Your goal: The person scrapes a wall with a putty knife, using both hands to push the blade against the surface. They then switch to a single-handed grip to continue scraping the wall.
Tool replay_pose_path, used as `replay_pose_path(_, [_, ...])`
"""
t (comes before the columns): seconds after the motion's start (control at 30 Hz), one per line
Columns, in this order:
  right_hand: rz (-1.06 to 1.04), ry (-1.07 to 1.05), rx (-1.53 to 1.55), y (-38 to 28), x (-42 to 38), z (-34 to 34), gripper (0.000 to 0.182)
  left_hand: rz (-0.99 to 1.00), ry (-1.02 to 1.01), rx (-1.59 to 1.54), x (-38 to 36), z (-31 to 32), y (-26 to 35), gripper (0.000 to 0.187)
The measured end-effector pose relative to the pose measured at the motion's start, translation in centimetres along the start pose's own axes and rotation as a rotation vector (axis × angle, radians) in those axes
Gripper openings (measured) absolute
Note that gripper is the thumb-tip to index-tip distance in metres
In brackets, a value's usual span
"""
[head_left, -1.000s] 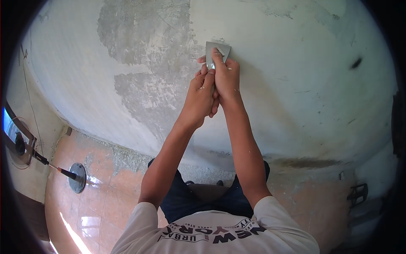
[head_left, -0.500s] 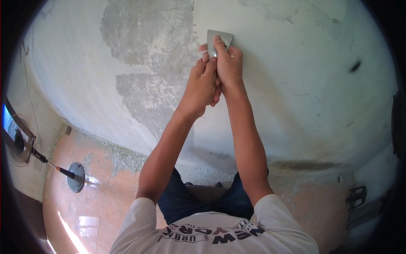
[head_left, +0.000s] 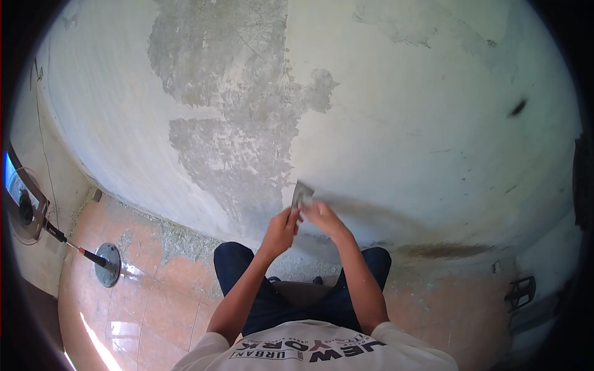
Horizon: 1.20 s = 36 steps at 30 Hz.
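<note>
A metal scraper (head_left: 301,194) with a flat grey blade rests against the white painted wall (head_left: 433,123), low down at the edge of a bare grey patch (head_left: 235,123) where paint is gone. My left hand (head_left: 281,227) and my right hand (head_left: 325,217) are both closed around its handle just below the blade. My arms reach forward over my knees in dark shorts, and the handle itself is hidden inside my hands.
The floor is orange tile (head_left: 161,290) with paint dust along the wall's foot. A standing fan (head_left: 25,207) with a round base (head_left: 108,264) is at the left. A dark bracket-like object (head_left: 520,294) sits low at the right.
Both hands have pulled the scraper down the wall from high up to near the bottom. A new small bare spot shows where the blade was.
</note>
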State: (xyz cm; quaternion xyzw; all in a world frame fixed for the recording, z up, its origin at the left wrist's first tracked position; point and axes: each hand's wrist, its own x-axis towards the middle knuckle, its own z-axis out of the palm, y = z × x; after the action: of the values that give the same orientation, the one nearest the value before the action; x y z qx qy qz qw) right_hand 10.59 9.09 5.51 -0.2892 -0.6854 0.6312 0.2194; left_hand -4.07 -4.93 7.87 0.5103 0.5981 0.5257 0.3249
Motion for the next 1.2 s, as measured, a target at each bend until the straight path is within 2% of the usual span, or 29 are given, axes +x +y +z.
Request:
replay_pose_path(0.03, [0.03,-0.058,-0.075,2.3,-0.9,-0.6,0.061,0.09,0.03,0.196,-0.4,-0.1,-2.9,0.037])
replay_pose_path(0.07, [0.031,-0.059,-0.077,2.6,-2.2,-1.0,0.061,0.089,0.032,0.195,-0.9,-0.4,-3.9,0.037])
replay_pose_path(0.13, [0.283,0.045,-0.648,2.8,-4.3,-1.8,0.071,0.017,0.051,0.921,-1.4,-0.8,-5.2,0.036])
replay_pose_path(0.2, [0.212,0.114,-0.656,3.9,-4.3,-2.4,0.071,-0.018,0.054,0.942,-0.9,-0.9,-5.2,0.04])
replay_pose_path(0.27, [0.145,0.19,-0.652,4.8,-3.7,-2.9,0.071,0.042,0.048,0.858,-0.5,-0.8,-4.1,0.037])
replay_pose_path(0.3, [0.149,0.179,-0.527,3.8,-3.4,-2.7,0.069,0.043,0.045,0.861,-0.3,-0.8,-3.5,0.037])
replay_pose_path(0.37, [0.149,0.17,-0.397,1.2,-3.4,-1.8,0.067,0.184,-0.053,0.459,0.3,-0.7,-2.4,0.033])
replay_pose_path(0.4, [0.08,0.131,-0.121,-0.7,-3.8,-1.1,0.06,0.187,-0.053,0.462,0.2,-0.7,-0.5,0.033])
replay_pose_path(0.43, [0.01,0.087,0.151,-2.6,-3.9,-0.4,0.053,0.086,-0.054,0.196,-0.3,-0.8,2.2,0.029])
replay_pose_path(0.47, [0.005,0.084,0.149,-4.3,-3.9,0.4,0.053,-0.015,-0.053,-0.072,-0.6,-0.9,4.3,0.026])
replay_pose_path(0.5, [-0.077,0.103,0.236,-5.9,-3.9,1.3,0.045,-0.013,-0.048,-0.073,-0.6,-0.8,5.2,0.026])
replay_pose_path(0.53, [-0.156,0.122,0.322,-7.4,-3.9,2.0,0.037,0.008,-0.001,-0.212,-0.6,-0.6,5.9,0.027])
replay_pose_path(0.57, [-0.153,0.119,0.318,-9.0,-3.9,2.5,0.037,0.028,0.045,-0.352,-0.6,-0.3,6.6,0.028])
replay_pose_path(0.63, [-0.15,0.155,0.125,-12.3,-3.4,3.2,0.041,0.051,0.038,-0.397,-0.1,0.2,8.1,0.029])
replay_pose_path(0.67, [-0.147,0.154,0.121,-13.7,-2.8,3.8,0.041,0.078,0.028,-0.437,0.3,0.3,9.1,0.03])
replay_pose_path(0.73, [-0.373,0.204,0.289,-16.7,-1.2,4.6,0.043,0.082,-0.018,-0.428,1.3,0.1,11.5,0.034])
replay_pose_path(0.83, [-0.368,0.178,0.17,-22.7,-0.3,3.0,0.05,0.229,0.0,-0.654,3.9,-0.2,15.0,0.042])
replay_pose_path(0.93, [-0.339,0.166,0.055,-27.3,1.0,2.0,0.055,0.215,-0.009,-0.78,6.4,-1.2,17.6,0.043])
replay_pose_path(1.07, [-0.293,0.204,-0.095,-29.0,1.2,1.5,0.059,0.15,-0.033,-0.797,7.0,-0.7,19.4,0.045])
replay_pose_path(1.2, [-0.373,0.24,-0.076,-29.7,1.7,1.6,0.055,0.225,0.025,-0.811,8.1,-0.6,20.2,0.042])
